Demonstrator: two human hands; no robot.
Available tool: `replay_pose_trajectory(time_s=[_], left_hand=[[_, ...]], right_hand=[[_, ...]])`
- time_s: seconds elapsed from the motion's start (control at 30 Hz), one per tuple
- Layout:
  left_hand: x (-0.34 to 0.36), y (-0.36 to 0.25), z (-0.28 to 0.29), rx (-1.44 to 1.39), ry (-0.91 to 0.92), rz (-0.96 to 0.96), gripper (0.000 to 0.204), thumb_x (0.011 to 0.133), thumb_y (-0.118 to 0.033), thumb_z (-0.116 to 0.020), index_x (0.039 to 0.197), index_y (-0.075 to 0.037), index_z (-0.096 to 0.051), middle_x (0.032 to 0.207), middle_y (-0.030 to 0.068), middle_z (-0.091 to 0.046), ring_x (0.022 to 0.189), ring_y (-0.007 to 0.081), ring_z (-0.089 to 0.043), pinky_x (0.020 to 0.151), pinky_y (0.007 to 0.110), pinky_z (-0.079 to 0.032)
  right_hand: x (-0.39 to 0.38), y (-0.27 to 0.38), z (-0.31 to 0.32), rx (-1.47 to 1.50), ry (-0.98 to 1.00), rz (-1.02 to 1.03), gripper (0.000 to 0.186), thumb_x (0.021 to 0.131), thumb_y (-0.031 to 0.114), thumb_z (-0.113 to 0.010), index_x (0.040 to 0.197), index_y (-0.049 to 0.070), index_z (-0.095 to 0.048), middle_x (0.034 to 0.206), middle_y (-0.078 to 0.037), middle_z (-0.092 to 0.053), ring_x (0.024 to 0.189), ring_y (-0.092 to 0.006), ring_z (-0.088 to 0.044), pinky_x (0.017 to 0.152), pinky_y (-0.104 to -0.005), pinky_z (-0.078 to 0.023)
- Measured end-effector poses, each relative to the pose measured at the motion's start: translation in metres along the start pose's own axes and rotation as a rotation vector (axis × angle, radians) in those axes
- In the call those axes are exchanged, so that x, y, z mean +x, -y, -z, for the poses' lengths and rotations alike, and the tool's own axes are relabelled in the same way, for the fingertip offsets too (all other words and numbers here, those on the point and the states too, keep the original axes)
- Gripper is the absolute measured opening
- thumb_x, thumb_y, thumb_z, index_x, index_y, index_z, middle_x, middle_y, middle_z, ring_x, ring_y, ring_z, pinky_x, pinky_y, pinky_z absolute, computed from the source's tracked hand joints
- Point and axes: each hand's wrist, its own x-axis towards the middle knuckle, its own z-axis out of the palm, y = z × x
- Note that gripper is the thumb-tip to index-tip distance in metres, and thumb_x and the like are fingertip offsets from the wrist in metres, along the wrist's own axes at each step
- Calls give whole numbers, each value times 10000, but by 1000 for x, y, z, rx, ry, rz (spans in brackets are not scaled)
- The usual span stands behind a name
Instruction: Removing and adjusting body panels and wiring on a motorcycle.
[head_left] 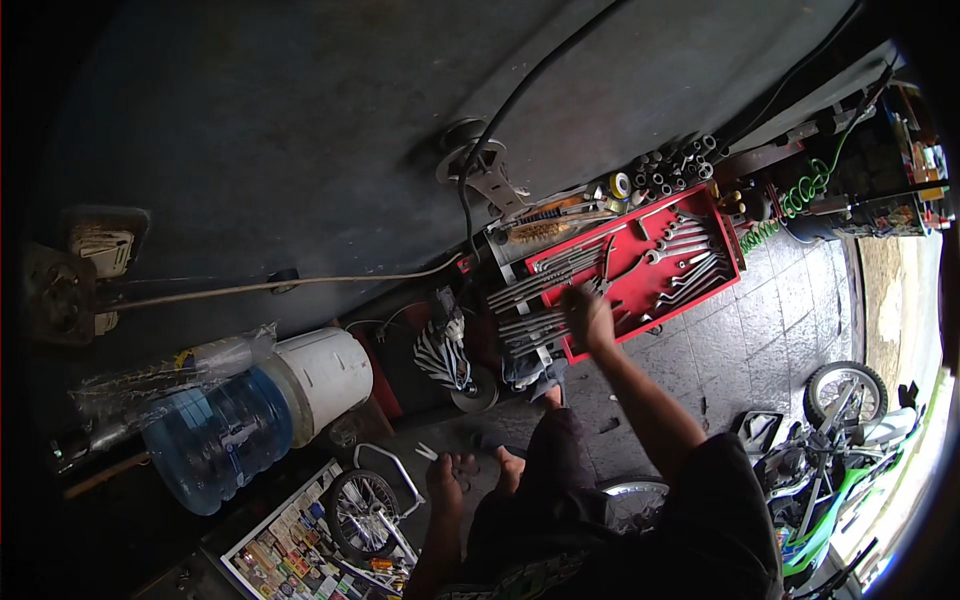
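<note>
The right grip (592, 318) is over a red tray (625, 243) of wrenches (686, 241); the left grip (445, 485) holds a small pale object (427, 452) near a spoked wheel (362, 513).

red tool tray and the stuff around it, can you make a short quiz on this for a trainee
1. Which of the person's hands is at the red tray?
2. True or false: in the picture, the blue jug is to the right of the red tray.
3. What colour is the coiled hose?
A) orange
B) green
C) white

Key:
1. The right hand.
2. False; the blue jug is to the left of the tray.
3. B
</note>
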Motion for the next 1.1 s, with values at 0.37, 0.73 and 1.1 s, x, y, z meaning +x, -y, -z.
replay_pose_trajectory(time_s=[0.37, 0.73, 1.1], left_hand=[[-20, 77, 95, 321, -239, 190, 386, 1018, -279, -448, 828, 3, -632, 771, 134, -692, 657, 228, -666, 640, 369, -526], [-23, 69, 86, 344, -239, 181, 406, 1031, -283, -420, 820, -9, -633, 765, 125, -712, 702, 226, -688, 678, 376, -545], [-20, 86, 97, 497, -163, 212, 472, 1034, -300, -369, 813, -9, -667, 800, 130, -742, 714, 238, -701, 684, 395, -544]], right_hand=[[164, -47, 20, -368, -54, 141, 296, 946, 134, -543, 1201, 164, -690, 1268, -167, -595, 1250, -395, -575, 978, -480, -547], [175, -58, 27, -385, 3, 440, 220, 943, 156, -576, 1082, 152, -746, 1144, -143, -621, 1137, -370, -610, 919, -474, -545], [175, -56, 21, -461, 42, 610, 268, 916, 170, -556, 1054, 172, -786, 1031, -94, -683, 1085, -332, -625, 933, -473, -501]])
